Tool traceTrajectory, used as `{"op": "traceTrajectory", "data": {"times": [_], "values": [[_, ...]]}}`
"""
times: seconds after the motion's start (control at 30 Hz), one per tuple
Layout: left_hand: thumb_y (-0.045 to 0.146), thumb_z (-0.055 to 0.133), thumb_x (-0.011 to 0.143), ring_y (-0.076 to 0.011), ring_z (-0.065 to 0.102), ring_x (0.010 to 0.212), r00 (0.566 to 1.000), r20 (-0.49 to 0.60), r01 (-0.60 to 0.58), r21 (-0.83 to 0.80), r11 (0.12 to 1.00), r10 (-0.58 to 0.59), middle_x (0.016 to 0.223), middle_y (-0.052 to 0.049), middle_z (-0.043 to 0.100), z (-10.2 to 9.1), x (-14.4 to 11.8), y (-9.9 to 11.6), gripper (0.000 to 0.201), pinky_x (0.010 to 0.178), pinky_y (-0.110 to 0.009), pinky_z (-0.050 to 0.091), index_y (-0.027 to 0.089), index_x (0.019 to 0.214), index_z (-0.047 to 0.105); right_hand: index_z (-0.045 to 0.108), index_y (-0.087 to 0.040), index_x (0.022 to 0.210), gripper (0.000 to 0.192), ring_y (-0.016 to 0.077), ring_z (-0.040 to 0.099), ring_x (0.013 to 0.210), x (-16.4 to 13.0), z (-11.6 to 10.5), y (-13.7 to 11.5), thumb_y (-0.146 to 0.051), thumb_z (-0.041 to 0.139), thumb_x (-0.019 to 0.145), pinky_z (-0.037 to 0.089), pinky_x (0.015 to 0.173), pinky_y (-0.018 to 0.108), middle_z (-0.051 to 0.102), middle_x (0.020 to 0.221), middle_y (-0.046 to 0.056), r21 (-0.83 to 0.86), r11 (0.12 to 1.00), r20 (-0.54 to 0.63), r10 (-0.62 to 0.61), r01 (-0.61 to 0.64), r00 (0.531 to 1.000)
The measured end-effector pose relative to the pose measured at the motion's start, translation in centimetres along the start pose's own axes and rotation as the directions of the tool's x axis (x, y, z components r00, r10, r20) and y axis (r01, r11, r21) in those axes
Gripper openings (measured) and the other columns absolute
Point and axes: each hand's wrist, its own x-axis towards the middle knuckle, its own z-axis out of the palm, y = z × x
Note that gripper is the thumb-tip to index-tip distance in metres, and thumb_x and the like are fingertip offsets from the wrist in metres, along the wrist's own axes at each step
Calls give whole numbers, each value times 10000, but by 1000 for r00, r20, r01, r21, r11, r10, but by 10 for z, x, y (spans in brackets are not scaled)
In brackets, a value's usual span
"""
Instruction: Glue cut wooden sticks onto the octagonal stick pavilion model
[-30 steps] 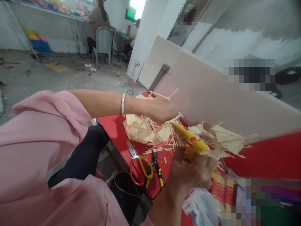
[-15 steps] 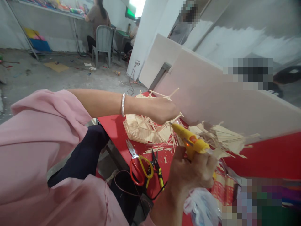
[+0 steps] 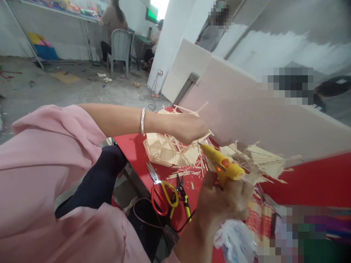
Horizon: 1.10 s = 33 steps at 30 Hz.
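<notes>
My right hand (image 3: 223, 199) grips a yellow glue gun (image 3: 223, 165) whose nozzle points up and left at thin wooden sticks. My left hand (image 3: 189, 127), with a silver bracelet on its wrist, is closed on a small frame of wooden sticks (image 3: 189, 109) held above the red table (image 3: 134, 148). Under it lies a woven panel of sticks (image 3: 161, 150), and several loose sticks (image 3: 182, 173) are scattered beside it. More stick pieces (image 3: 263, 160) are piled to the right of the glue gun.
Red and yellow scissors (image 3: 160, 191) and small black and yellow cutters (image 3: 183, 195) lie at the table's near edge. A pale board (image 3: 260, 117) stands behind the table. A white plastic bag (image 3: 236, 241) sits by my right wrist. A person sits on a grey chair (image 3: 120, 47) far back.
Almost nothing has moved. The glue gun's nozzle has crept slightly up and left toward the sticks in my left hand.
</notes>
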Motion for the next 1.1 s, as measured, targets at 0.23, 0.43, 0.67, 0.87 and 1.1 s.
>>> {"op": "traceTrajectory", "data": {"times": [0.23, 0.43, 0.67, 0.87, 1.1], "values": [[18, 516, 699, -173, 451, 552, 1000, 6, 5, 9, 1000, -5, 620, -64, 621, 0, 1, 2, 277, 592, -368, 312, 171, 730, 745, 665, -219, 951, 258, 170, 572, 591, 0, 0, 0, -205, 594, 703, 324, 442, 252, 607, 726, 24, -9, 1000, -8, -10, 10, 1000], [15, 519, 706, -164, 445, 539, 1000, 3, 10, -13, 1000, -10, 600, -54, 614, 1, 2, 2, 299, 586, -355, 309, 177, 767, 763, 584, -200, 772, 68, 143, 551, 562, 5, -8, -7, -205, 638, 731, 286, 431, 234, 594, 697, 17, -28, 1000, 30, 8, -7, 1000], [12, 525, 724, -137, 410, 510, 999, -39, -15, 17, 1000, 16, 624, -64, 632, 6, 6, -2, 255, 548, -331, 259, 142, 727, 745, 599, -200, 807, 76, 145, 543, 560, 2, -6, -8, -199, 632, 739, 265, 436, 250, 605, 728, 35, 4, 999, 78, 49, -50, 996], [17, 522, 719, -141, 427, 508, 990, -130, -62, 6, 998, 62, 560, -51, 600, 19, 9, -12, 265, 578, -343, 266, 152, 704, 749, 631, -191, 838, 63, 169, 565, 604, 0, -9, -8, -217, 626, 781, 283, 452, 260, 599, 728, 51, 3, 998, 99, 56, -57, 994], [8, 536, 644, -152, 467, 563, 997, -75, 12, 35, 999, -9, 608, -63, 639, 16, 11, -10, 251, 583, -339, 282, 162, 661, 734, 492, -223, 643, 352, 149, 499, 583, -3, -12, -4, -460, 724, 764, 332, 514, 275, 523, 650, 7, 60, 957, 212, 266, -285, 940]]}}
